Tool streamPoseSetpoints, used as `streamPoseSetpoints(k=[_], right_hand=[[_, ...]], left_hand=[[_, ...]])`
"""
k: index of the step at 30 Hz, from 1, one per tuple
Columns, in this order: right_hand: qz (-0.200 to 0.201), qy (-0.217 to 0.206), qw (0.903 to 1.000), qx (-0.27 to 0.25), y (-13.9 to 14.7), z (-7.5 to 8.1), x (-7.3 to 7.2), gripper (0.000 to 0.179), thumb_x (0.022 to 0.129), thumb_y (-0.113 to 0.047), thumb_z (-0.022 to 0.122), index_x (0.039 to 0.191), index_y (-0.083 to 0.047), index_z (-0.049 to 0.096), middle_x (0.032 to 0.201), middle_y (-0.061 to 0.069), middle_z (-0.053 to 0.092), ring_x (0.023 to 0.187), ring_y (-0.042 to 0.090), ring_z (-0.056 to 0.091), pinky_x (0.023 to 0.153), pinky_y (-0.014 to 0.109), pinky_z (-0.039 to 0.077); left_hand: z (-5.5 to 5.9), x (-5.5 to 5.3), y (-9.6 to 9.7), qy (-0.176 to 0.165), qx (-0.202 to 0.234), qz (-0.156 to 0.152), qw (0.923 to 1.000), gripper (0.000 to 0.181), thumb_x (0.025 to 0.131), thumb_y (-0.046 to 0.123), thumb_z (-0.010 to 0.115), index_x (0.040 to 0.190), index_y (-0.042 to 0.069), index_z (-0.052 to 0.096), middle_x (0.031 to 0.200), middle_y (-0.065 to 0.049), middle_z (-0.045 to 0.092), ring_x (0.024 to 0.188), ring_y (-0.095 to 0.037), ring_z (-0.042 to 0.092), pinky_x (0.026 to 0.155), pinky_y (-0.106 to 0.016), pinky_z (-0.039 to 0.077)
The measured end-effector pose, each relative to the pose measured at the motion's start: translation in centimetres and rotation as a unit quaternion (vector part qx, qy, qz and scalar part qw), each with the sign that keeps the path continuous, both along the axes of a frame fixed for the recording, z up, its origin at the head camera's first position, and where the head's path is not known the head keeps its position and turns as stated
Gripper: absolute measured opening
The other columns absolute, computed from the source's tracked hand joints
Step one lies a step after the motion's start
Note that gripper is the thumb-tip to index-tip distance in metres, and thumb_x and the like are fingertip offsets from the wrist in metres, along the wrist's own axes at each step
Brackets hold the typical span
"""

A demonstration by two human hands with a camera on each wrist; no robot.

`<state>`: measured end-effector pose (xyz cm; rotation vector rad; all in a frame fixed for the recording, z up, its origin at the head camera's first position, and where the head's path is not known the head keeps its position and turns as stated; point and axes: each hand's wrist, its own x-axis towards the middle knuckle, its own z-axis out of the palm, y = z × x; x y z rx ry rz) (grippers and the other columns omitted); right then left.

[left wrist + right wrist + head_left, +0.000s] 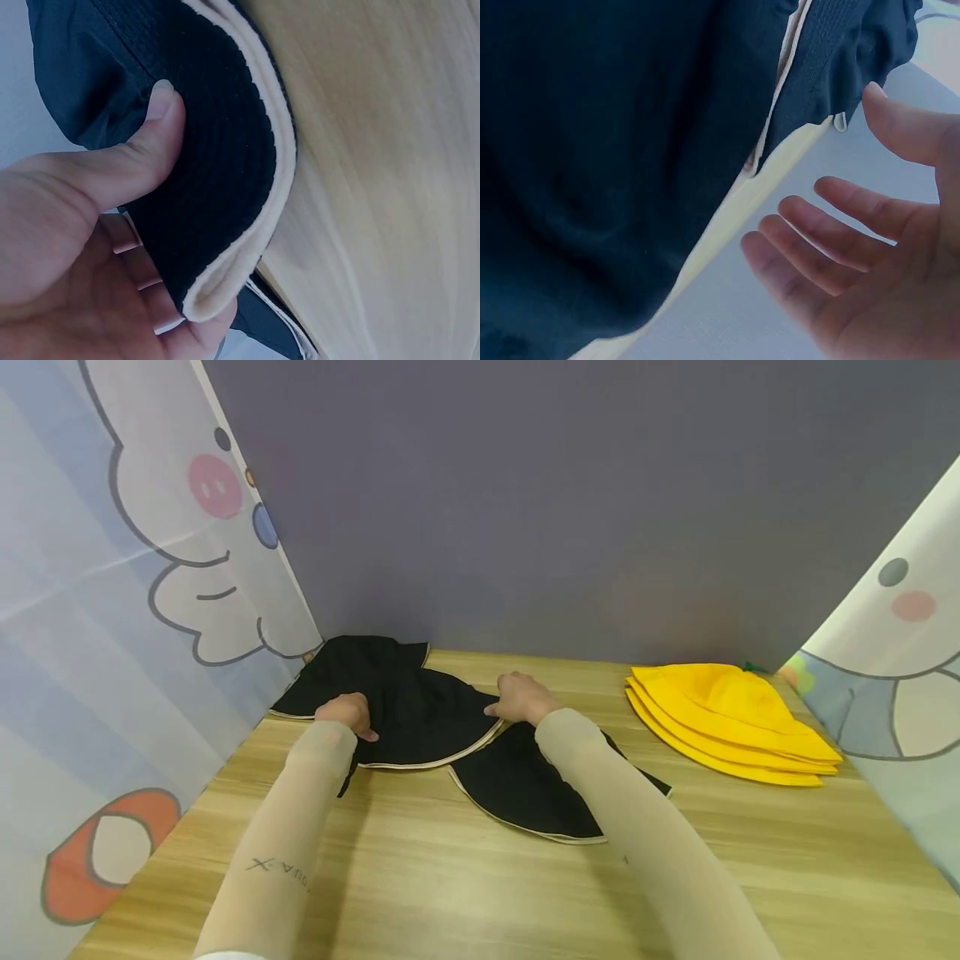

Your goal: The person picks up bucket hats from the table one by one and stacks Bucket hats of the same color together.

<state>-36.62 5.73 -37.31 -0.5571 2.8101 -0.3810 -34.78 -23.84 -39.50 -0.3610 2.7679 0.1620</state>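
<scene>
Several black bucket hats with cream-edged brims lie flat and overlapping. My left hand (345, 712) grips the left end of the middle black hat (427, 714); in the left wrist view the thumb presses on top of its brim (225, 150) and the fingers sit underneath. Beside that hat's right corner is my right hand (523, 697). Its fingers (840, 232) are spread and hold nothing, apart from the dark cloth (615, 165) in the right wrist view. A second black hat (352, 660) lies behind the left hand. Below the right forearm, another black hat (525, 785) is partly covered.
A stack of yellow hats (727, 710) sits at the right of the wooden table (450, 877). Along the table's back stands a grey panel (525, 510). Cartoon-printed curtains (75, 635) hang on both sides.
</scene>
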Motion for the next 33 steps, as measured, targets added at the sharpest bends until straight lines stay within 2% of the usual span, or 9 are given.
streamPoseSetpoints(k=[4, 10, 17, 20, 24, 27, 30, 33], right_hand=[[-0.006, -0.019, 0.9998, -0.008, -0.4, -0.5, -0.5, 0.061, 0.102, -0.039, 0.063, 0.147, 0.0, 0.048, 0.148, 0.017, 0.051, 0.134, 0.034, 0.05, 0.106, 0.046, 0.045], [0.006, -0.042, 0.9989, -0.018, -0.4, -1.7, -1.5, 0.066, 0.103, -0.037, 0.062, 0.154, -0.002, 0.039, 0.153, 0.018, 0.047, 0.138, 0.034, 0.046, 0.111, 0.047, 0.041], [0.01, -0.029, 0.9995, 0.007, -1.0, -2.8, -1.7, 0.051, 0.101, -0.035, 0.064, 0.139, -0.001, 0.055, 0.137, 0.018, 0.056, 0.126, 0.034, 0.054, 0.102, 0.045, 0.046], [0.001, -0.014, 0.9998, 0.015, -1.5, -3.0, -1.5, 0.048, 0.1, -0.035, 0.066, 0.134, -0.002, 0.059, 0.14, 0.02, 0.052, 0.132, 0.038, 0.046, 0.103, 0.046, 0.045], [-0.005, -0.005, 0.9996, 0.029, -1.9, -3.4, -1.4, 0.052, 0.1, -0.037, 0.067, 0.137, -0.002, 0.059, 0.149, 0.023, 0.042, 0.145, 0.044, 0.029, 0.109, 0.049, 0.041], [-0.01, -0.003, 0.9992, 0.038, -2.1, -3.8, -1.4, 0.056, 0.098, -0.038, 0.069, 0.14, -0.002, 0.057, 0.151, 0.022, 0.04, 0.147, 0.044, 0.025, 0.112, 0.049, 0.038], [-0.014, 0.013, 0.9989, 0.043, -2.3, -3.9, -1.4, 0.058, 0.096, -0.037, 0.073, 0.139, -0.003, 0.057, 0.146, 0.02, 0.044, 0.141, 0.04, 0.034, 0.109, 0.048, 0.041], [-0.015, 0.041, 0.9979, 0.048, -2.6, -3.8, -1.3, 0.053, 0.093, -0.036, 0.077, 0.133, -0.005, 0.062, 0.133, 0.018, 0.048, 0.124, 0.034, 0.042, 0.097, 0.044, 0.046]], left_hand=[[0.2, -0.2, 0.2, 0.006, -0.013, 0.002, 0.9999, 0.071, 0.086, 0.034, 0.084, 0.135, -0.009, 0.055, 0.143, -0.032, 0.05, 0.126, -0.045, 0.054, 0.105, -0.054, 0.045], [0.3, -0.4, 0.5, 0.013, -0.017, 0.003, 0.9998, 0.07, 0.086, 0.033, 0.084, 0.134, -0.009, 0.056, 0.142, -0.032, 0.051, 0.125, -0.044, 0.055, 0.105, -0.055, 0.044], [-0.3, 0.1, 0.6, 0.014, -0.014, 0.003, 0.9998, 0.07, 0.086, 0.034, 0.084, 0.134, -0.008, 0.057, 0.14, -0.031, 0.053, 0.123, -0.044, 0.057, 0.103, -0.055, 0.045], [-0.4, 0.2, 0.5, 0.01, -0.011, 0.004, 0.9999, 0.069, 0.087, 0.035, 0.083, 0.133, -0.008, 0.057, 0.139, -0.031, 0.054, 0.122, -0.043, 0.057, 0.102, -0.054, 0.047], [-0.5, 0.3, 0.5, 0.012, -0.007, 0.006, 0.9999, 0.067, 0.087, 0.034, 0.083, 0.133, -0.008, 0.057, 0.14, -0.032, 0.053, 0.123, -0.044, 0.057, 0.102, -0.054, 0.047], [-0.5, 0.3, 0.6, 0.017, -0.004, 0.008, 0.9998, 0.068, 0.087, 0.034, 0.083, 0.133, -0.008, 0.057, 0.14, -0.031, 0.053, 0.124, -0.045, 0.056, 0.102, -0.055, 0.047], [-0.6, 0.3, 0.7, 0.017, -0.006, 0.008, 0.9998, 0.069, 0.087, 0.035, 0.083, 0.134, -0.009, 0.056, 0.141, -0.032, 0.051, 0.124, -0.045, 0.056, 0.103, -0.056, 0.046], [-0.5, 0.3, 0.7, 0.018, -0.009, 0.009, 0.9998, 0.07, 0.086, 0.035, 0.083, 0.134, -0.009, 0.056, 0.142, -0.032, 0.051, 0.124, -0.046, 0.055, 0.102, -0.056, 0.047]])
